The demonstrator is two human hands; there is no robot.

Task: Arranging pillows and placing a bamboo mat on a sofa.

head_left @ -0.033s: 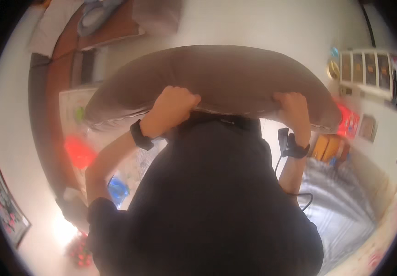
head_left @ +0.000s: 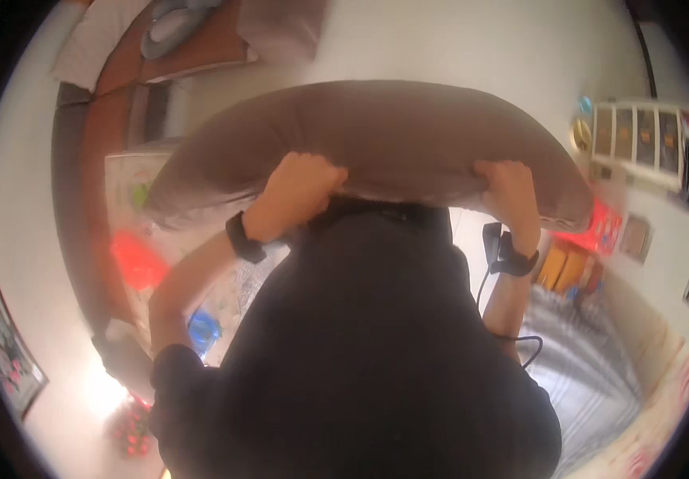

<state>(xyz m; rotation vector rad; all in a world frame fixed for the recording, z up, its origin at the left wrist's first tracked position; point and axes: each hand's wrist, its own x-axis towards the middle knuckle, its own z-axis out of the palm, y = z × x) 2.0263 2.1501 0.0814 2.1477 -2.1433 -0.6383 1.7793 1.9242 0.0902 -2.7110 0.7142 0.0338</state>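
Observation:
A large brown sofa cushion [head_left: 376,128] is held up in front of my body, its long edge bowed across the view. My left hand [head_left: 300,188] has its fingers closed on the near edge of the cushion, left of the middle. On the right, my right hand [head_left: 512,191] grips the same edge, fingers curled into the fabric. Each wrist wears a black band, and a thin black cable hangs by the right forearm. The cushion's underside is mostly hidden.
To the left runs a brown and reddish sofa [head_left: 105,136] with a grey neck pillow [head_left: 173,32]. A table [head_left: 121,168] beside it carries a red bag [head_left: 138,259] and a blue item [head_left: 203,329]. A white drawer unit [head_left: 636,140] stands far right, above a silvery bedspread [head_left: 572,367].
The room has shifted slightly in view, with the right-hand drawer unit lower. Both hands keep their hold on the cushion, which stays almost in place before me.

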